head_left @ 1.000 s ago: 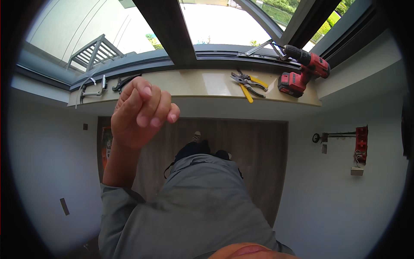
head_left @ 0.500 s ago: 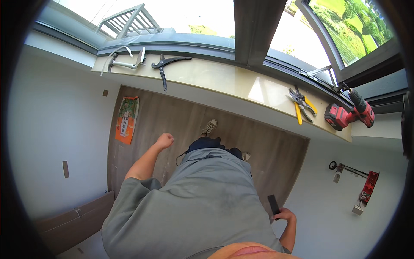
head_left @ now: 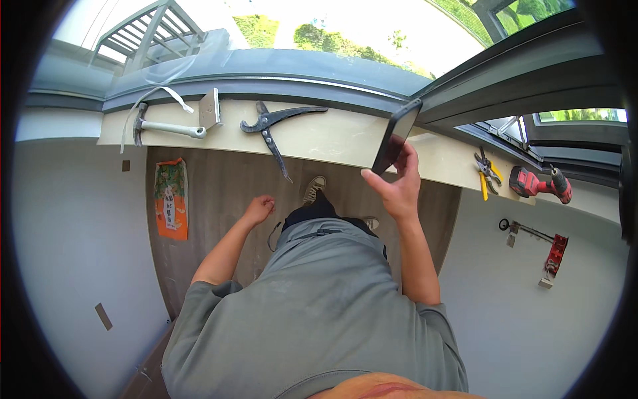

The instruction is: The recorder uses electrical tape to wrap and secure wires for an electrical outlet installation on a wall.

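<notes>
My right hand (head_left: 401,183) is raised over the sill, gripping a dark smartphone (head_left: 397,136) between thumb and fingers. The phone stands tilted, its top near the window frame. My left hand (head_left: 260,209) hangs over the floor to the left of my legs, its fingers curled in, and nothing shows in it. Nearest to it on the sill are large black pliers (head_left: 267,124), whose handle juts past the front edge. Further left lies a hammer (head_left: 169,128) with a pale handle, beside a flat metal plate (head_left: 210,110) and a white strip (head_left: 163,89).
On the sill's right end lie yellow-handled pliers (head_left: 487,174) and a red cordless drill (head_left: 541,184). An orange and green bag (head_left: 172,199) rests on the wooden floor (head_left: 219,174). A red device with wires (head_left: 557,255) is at the right wall. The window sash (head_left: 531,73) stands ajar.
My right hand has come up from low at my right side to the window with the phone. The view has shifted, and my left hand stays low, still curled.
</notes>
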The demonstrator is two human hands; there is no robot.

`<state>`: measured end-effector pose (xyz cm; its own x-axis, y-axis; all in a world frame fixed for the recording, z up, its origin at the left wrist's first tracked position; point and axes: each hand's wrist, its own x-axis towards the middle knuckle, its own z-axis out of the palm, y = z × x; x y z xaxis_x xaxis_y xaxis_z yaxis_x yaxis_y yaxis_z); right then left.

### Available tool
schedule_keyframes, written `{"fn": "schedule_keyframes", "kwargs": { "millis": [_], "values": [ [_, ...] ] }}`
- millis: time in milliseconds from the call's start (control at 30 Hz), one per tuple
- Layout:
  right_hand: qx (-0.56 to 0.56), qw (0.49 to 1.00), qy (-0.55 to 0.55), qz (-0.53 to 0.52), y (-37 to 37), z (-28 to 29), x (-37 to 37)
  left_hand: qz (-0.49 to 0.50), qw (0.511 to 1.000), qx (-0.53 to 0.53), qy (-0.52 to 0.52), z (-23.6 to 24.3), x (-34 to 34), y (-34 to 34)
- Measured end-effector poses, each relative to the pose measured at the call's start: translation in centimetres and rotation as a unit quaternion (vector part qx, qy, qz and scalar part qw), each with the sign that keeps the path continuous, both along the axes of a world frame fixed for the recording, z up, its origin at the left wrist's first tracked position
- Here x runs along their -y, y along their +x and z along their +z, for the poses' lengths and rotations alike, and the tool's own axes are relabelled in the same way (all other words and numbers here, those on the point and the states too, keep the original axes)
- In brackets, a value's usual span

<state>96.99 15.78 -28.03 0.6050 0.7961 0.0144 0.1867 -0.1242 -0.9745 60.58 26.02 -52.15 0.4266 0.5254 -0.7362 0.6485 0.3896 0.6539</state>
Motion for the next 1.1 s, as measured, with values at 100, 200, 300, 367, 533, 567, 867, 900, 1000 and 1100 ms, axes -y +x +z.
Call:
{"fn": "schedule_keyframes", "kwargs": {
  "millis": [100, 200, 300, 367, 533, 567, 867, 900, 1000, 1100],
  "values": [
    [0.055, 0.996, -0.001, -0.067, -0.4, -0.9, -3.0, -0.03, 0.996, -0.066, -0.049, -1.8, -1.9, -4.0],
    [0.142, 0.975, -0.025, -0.171, -1.1, -1.8, -3.9, 0.083, 0.984, -0.079, -0.136, -0.8, -2.9, -5.0],
    [0.149, 0.955, -0.029, -0.256, -0.9, -2.6, -5.3, 0.089, 0.981, -0.071, -0.158, -0.9, -3.6, -6.2],
    [0.187, 0.938, -0.052, -0.287, -0.4, -3.3, -6.5, 0.066, 0.982, -0.077, -0.162, 0.1, -4.1, -5.6],
    [0.254, 0.908, -0.065, -0.326, -0.5, -4.2, -7.9, 0.045, 0.982, -0.043, -0.181, 1.7, -6.3, -3.6],
    [0.248, 0.909, -0.064, -0.329, -0.6, -4.5, -7.9, 0.05, 0.983, -0.024, -0.176, 2.0, -6.9, -3.0],
    [0.253, 0.892, -0.127, -0.352, -1.1, -5.9, -9.4, 0.037, 0.986, -0.003, -0.165, 1.9, -9.1, -1.7],
    [0.268, 0.884, -0.132, -0.359, -1.0, -6.1, -9.4, 0.027, 0.984, 0.003, -0.174, 1.7, -9.3, -1.8],
    [0.274, 0.886, -0.134, -0.35, -0.8, -6.3, -9.2, 0.005, 0.986, 0.002, -0.165, 1.6, -9.4, -1.3],
    [0.274, 0.89, -0.129, -0.34, -0.8, -5.9, -9.2, 0.008, 0.987, 0.005, -0.16, 2.0, -9.1, -0.9]
  ]
}}
